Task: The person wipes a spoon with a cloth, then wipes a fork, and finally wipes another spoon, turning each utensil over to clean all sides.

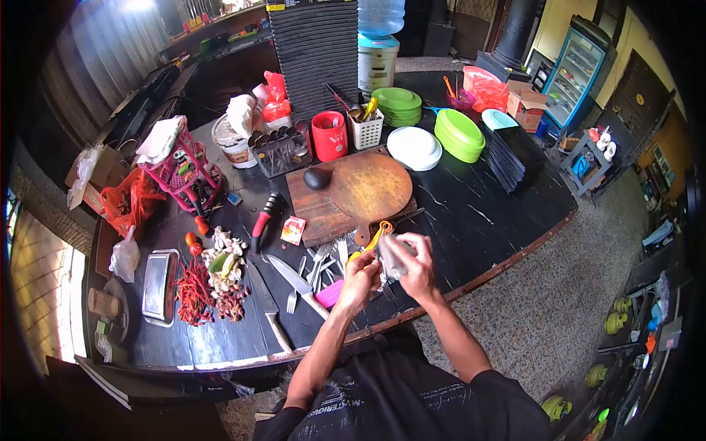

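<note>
Grey cloth is gripped in the right hand above the black table; the left hand curls beside it, its hold unclear. Wiping seems the step; the next move calls for steady fingers. Cutlery and 2 knives lie near; a fridge stands beyond

The head view looks down over the table.

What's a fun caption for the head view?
Right hand holds something grey beside the left hand, above a black table of knives and red chillies.
</note>
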Demonstrator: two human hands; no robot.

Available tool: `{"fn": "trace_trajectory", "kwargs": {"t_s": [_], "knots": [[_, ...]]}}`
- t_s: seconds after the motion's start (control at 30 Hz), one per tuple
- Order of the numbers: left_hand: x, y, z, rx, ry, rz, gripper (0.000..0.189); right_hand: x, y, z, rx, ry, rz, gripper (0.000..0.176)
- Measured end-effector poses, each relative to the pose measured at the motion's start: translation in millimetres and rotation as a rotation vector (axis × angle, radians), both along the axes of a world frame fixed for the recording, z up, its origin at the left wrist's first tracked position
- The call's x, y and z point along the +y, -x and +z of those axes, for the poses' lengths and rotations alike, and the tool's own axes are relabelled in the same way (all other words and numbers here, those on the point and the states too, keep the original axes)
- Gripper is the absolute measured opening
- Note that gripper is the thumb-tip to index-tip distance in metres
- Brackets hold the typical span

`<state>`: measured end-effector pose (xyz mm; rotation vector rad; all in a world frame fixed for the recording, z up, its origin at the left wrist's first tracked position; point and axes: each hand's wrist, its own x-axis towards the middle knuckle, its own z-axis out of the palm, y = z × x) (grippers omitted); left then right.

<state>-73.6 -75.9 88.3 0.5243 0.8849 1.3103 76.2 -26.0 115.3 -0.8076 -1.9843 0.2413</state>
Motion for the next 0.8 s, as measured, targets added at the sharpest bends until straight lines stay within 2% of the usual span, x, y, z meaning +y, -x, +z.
{"fn": "trace_trajectory", "kwargs": {"t_s": [0.03,0.1,0.23,0.43,0.5,0.53,0.57,0.63,0.67,0.7,0.77,0.8], "knots": [[-0.6,-0.8,5.2,0.000,-0.001,-0.002,0.022,-0.1,-1.8,-7.2,-0.094,-0.055,0.071,0.053],[-3.9,-2.4,17.8,0.045,0.041,0.028,0.026,-5.8,1.4,-17.7,-0.124,-0.014,0.070,0.052],[-7.6,-1.0,12.2,0.136,-0.001,0.003,0.021,4.2,-5.8,-17.2,-0.182,-0.095,0.015,0.049],[-12.1,-0.4,8.7,0.246,0.062,0.029,0.014,15.7,2.4,-7.2,-0.097,-0.093,-0.125,0.046],[-13.9,4.0,2.2,0.245,0.060,0.023,0.014,23.3,12.3,-11.2,0.186,0.181,-0.147,0.042],[-14.6,5.4,0.0,0.243,0.059,0.013,0.015,27.3,17.4,-18.0,0.413,0.297,-0.055,0.024],[-14.2,5.4,-1.7,0.243,0.058,0.017,0.015,29.5,20.2,-22.0,0.604,0.622,0.010,0.021],[-11.8,3.8,2.3,0.257,-0.012,0.081,0.012,25.7,12.2,-31.5,0.766,1.224,-0.010,0.023],[-11.8,3.5,3.7,0.279,-0.014,0.111,0.009,23.0,10.0,-36.0,0.805,1.323,0.227,0.026],[-11.8,3.5,2.3,0.278,-0.014,0.114,0.009,12.0,19.3,-20.0,0.862,1.361,0.234,0.026],[-10.9,4.0,-5.3,0.434,-0.095,0.138,0.002,5.1,26.8,-16.2,0.705,1.235,0.240,0.020],[-12.1,-0.1,-12.2,0.401,-0.114,0.204,0.012,6.9,26.8,-18.4,0.706,1.237,0.239,0.020]]}}
